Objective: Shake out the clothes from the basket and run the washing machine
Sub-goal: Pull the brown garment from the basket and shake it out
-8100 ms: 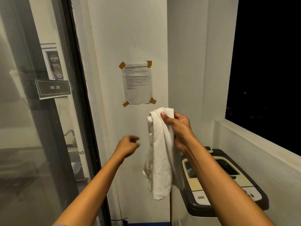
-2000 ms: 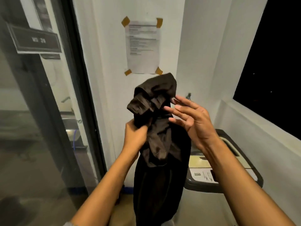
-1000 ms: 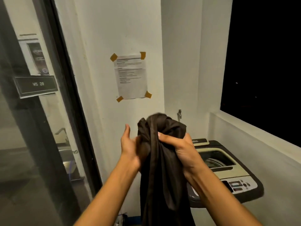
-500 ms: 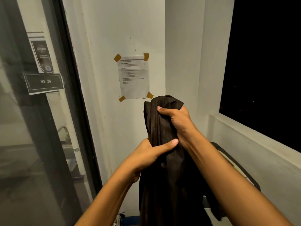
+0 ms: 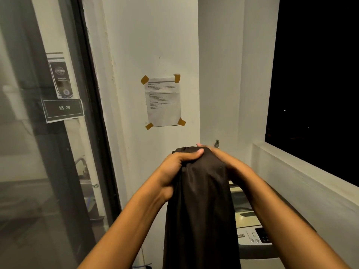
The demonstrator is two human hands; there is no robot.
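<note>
Two hands: both raised at frame centre, gripping one dark garment at its bunched top.
Left hand: at 9 o'clock of the garment top, fingers curled over the cloth, thumb laid across the top edge, pinching fabric.
Right hand: at 3 o'clock of the garment top, wrapped round the far side; fingertips just showing over the bunch at 12 o'clock; holding cloth, exact finger spread mostly hidden.
Garment position: hanging straight down from both hands to the bottom edge at 6 o'clock, between the forearms, in front of the wall and partly covering the washing machine.
Washing machine: at 4 o'clock, behind the right forearm; control panel with small buttons visible, tub opening mostly hidden.
Wall notice: at 12 o'clock above the hands, white sheet fixed by four brown tape corners; print too small to read.
Glass door: at 9 o'clock, dark frame, label reading "WS 20", poster above it.
Window: at 2 o'clock, black outside, pale sill beneath.
</note>
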